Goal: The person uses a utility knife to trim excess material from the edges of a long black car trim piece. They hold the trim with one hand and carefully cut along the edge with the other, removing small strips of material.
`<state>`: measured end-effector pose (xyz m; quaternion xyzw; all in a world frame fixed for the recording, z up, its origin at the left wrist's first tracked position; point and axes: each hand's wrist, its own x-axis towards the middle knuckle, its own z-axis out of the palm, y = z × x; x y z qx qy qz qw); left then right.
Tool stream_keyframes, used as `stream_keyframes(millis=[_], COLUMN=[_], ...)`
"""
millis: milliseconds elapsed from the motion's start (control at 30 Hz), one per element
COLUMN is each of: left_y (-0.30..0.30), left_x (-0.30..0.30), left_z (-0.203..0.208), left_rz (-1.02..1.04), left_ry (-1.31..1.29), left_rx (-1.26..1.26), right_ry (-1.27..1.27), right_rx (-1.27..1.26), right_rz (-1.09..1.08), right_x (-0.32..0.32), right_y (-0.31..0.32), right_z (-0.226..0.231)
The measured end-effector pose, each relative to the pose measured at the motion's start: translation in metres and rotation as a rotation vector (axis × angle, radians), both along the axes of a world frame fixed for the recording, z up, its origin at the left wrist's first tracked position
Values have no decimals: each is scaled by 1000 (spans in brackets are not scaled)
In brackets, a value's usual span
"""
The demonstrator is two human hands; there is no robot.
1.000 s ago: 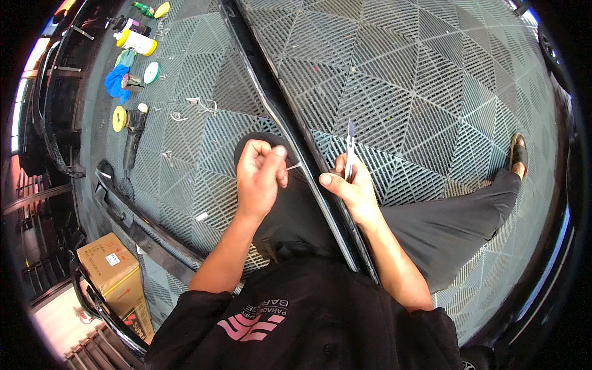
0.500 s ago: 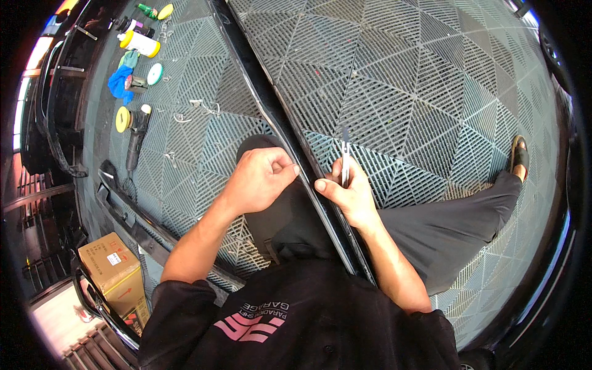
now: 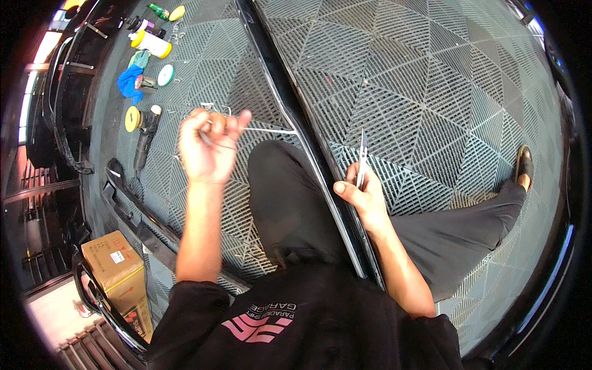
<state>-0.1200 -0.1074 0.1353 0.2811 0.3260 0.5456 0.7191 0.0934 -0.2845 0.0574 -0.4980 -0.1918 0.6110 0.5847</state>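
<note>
A long black trim piece [image 3: 313,145], probably a car part, runs from the top of the view down to my waist between my legs. From its left edge a thin whitish strip [image 3: 268,130] stretches taut to my left hand [image 3: 211,151], whose fingers are closed on the strip's other end. Over the trim's right side, my right hand [image 3: 369,197] grips a slim utility knife [image 3: 362,159], blade pointing away from me. The right thumb rests against the trim's edge.
Scraps of strip [image 3: 213,108] lie on the grey grated floor [image 3: 407,80]. At the left are a polisher [image 3: 145,137], a blue cloth [image 3: 128,83], a white bottle with yellow ends [image 3: 152,44], another black trim piece [image 3: 145,222] and a cardboard box [image 3: 114,262].
My left hand has swung left, away from the trim, drawing out a length of the strip. The right hand keeps its hold on the knife beside the trim.
</note>
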Motion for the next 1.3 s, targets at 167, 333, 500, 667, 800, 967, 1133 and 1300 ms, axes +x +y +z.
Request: stream_keyframes(millis=[167,333,500,667,800,967,1133,1300], left_y=[-19,-22,-9,23,74,69,18,6], left_x=[31,39,39,14,-35,-39,7,30], left_z=[-37,-36,-34,-10,18,15,-34,-35], left_rz=[-108,-440,-477,-421,13,-143,-402,-482], left_ry=[827,1166,1277,1438,1540,1096,1069,1231], left_rx=[78,209,382,543,691,499,296,433], right_ry=[-8,-64,-140,-102,-108,-159,-114,-159], right_rx=[-6,12,12,-11,-26,-26,-27,5], right_rz=[-14,-13,12,35,-19,-37,-13,15], right_x=[-1,0,-3,0,7,12,1,-4], right_y=[0,2,-1,-3,-2,-2,-1,-1], right_z=[4,15,7,5,4,1,13,21])
